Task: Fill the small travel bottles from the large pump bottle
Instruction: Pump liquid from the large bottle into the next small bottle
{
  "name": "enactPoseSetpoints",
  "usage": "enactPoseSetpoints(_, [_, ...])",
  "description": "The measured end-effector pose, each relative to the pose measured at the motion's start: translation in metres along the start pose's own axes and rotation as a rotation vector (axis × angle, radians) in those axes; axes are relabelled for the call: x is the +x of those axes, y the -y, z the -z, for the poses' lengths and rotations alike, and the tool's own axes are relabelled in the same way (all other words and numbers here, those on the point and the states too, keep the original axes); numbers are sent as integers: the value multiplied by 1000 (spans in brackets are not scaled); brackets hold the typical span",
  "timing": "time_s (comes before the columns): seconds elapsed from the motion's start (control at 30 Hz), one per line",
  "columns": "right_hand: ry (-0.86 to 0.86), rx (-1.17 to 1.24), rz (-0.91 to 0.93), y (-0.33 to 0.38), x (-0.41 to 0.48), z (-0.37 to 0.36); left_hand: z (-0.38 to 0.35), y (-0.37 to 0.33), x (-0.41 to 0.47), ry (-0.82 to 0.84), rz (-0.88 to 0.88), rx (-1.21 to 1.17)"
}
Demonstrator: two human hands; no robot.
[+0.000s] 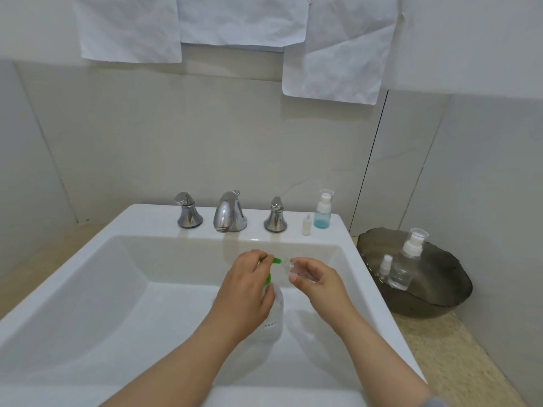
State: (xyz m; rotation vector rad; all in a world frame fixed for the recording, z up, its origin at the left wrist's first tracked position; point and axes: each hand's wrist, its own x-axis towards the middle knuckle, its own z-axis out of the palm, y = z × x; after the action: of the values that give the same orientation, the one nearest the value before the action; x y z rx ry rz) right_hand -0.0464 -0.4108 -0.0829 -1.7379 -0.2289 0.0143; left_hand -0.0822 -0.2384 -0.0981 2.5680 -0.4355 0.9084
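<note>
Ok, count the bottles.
6: pump bottle in left hand; clear bottle in right hand; dropper bottle, blue bottle on ledge; spray bottle, tall bottle in bowl.

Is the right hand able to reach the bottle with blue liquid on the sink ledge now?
Probably yes in reach, but not freely: the right hand grips a small clear bottle at the green nozzle of the large pump bottle. Nothing stands between it and the blue bottle.

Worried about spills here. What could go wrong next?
1. The small bottle is held tilted at the green nozzle; a hard pump could squirt past its mouth into the sink.
2. The right hand only pinches it; wet, it could slip.
3. The left hand alone steadies and presses the pump bottle, which might tip.
</note>
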Motion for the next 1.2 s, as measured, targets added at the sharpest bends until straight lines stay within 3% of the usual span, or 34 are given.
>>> enactPoseSetpoints(0.4, [51,-70,76,-2,1,0,-5,6,-1,-44,4,-75])
enactPoseSetpoints(1.2, [100,-144,38,-5,-1,1,-8,5,-1,-28,36,-147])
